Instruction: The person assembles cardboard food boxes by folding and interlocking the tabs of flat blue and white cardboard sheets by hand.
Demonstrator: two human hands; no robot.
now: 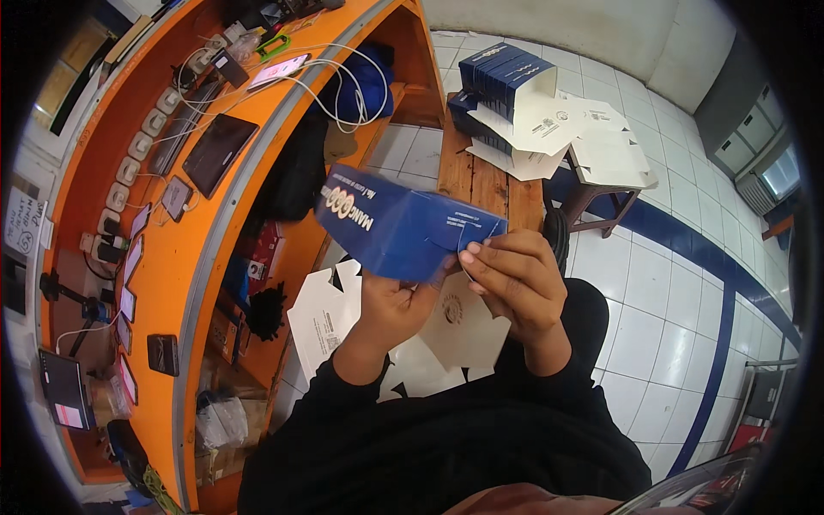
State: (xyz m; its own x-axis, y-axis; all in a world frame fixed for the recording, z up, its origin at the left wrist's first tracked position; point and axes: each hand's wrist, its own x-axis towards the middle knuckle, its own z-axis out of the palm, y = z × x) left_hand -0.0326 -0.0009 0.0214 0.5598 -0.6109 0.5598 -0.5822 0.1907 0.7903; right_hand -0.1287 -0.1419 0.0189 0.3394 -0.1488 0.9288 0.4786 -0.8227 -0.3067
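A dark blue cardboard box (390, 225) with white print, partly folded, is held up in front of me. My left hand (396, 307) grips it from below, with the fingers partly hidden behind the panel. At its right end, my right hand (519, 279) pinches a flap edge between thumb and fingers. Below the hands, white unfolded card blanks (322, 313) lie across my lap, one of them (463, 326) directly under the box.
On the wooden bench (463, 176) ahead stand stacked blue boxes (506, 73) and loose white blanks (549, 124). More blanks (609, 146) lie on a stool. To the left, an orange counter (210, 257) carries phones, a tablet (220, 154), cables and a row of sockets (142, 146).
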